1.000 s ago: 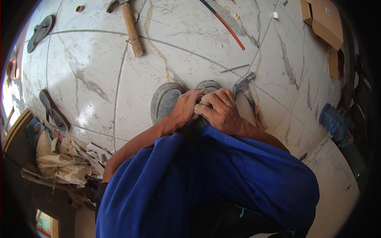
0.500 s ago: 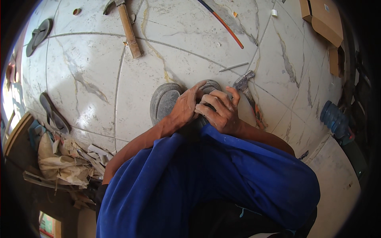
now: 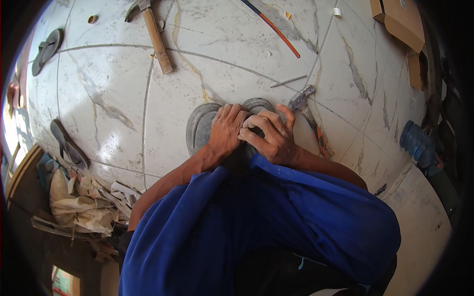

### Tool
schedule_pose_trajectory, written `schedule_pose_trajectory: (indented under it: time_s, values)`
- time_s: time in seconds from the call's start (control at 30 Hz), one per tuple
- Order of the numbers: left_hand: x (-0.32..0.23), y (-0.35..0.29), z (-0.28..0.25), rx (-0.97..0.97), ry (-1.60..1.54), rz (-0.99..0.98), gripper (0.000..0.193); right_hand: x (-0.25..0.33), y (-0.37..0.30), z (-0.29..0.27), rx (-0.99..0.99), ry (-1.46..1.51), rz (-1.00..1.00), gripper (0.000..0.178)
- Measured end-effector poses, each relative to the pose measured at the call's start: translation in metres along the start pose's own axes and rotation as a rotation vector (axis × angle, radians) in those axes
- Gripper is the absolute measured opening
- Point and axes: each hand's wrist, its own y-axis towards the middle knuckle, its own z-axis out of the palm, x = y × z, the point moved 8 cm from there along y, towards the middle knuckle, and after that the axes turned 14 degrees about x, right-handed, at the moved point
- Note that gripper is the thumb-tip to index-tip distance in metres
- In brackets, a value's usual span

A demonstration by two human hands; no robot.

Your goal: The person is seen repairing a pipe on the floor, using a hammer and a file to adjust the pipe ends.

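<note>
My left hand (image 3: 227,129) is closed, its fingers curled over between the toes of two grey, dusty shoes (image 3: 198,124). Against it, my right hand (image 3: 272,135) has its thumb and index finger drawn together in a pinch, while one finger sticks up apart. Whatever the fingers hold, if anything, is hidden. Both forearms rest over blue-clothed knees (image 3: 326,197). Just right of my right hand lies a claw hammer (image 3: 311,118) with a worn grey head and a dark and orange handle. A thin ridged metal rod (image 3: 288,81) lies beyond the shoes.
On the marbled tile floor, a wooden-handled hammer (image 3: 157,42) lies far left of a red and black stick (image 3: 272,29). Sandals (image 3: 69,144) are at left, above a heap of scraps (image 3: 81,202). At right are a cardboard box (image 3: 402,27) and a blue plastic bottle (image 3: 417,143).
My left hand's fingers, stretched toward the right shoe before, are now curled in. My right hand stays close to the same place. The view has shifted slightly.
</note>
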Motion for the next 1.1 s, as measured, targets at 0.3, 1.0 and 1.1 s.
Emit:
schedule_pose_trajectory:
  time_s: [0.3, 1.0, 1.1]
  values:
    - [-0.010, 0.003, -0.016, -0.113, 0.135, -0.022, 0.019, -0.071, -0.052, -0.022, -0.143, 0.220, 0.299, 0.047]
    - [-0.006, 0.004, -0.017, -0.209, 0.154, -0.064, 0.019, -0.117, -0.118, -0.060, 0.163, 0.789, 0.643, 0.022]
    - [-0.008, 0.004, -0.018, -0.229, 0.154, -0.055, 0.019, -0.062, -0.061, -0.077, 0.603, 0.633, 0.189, 0.028]
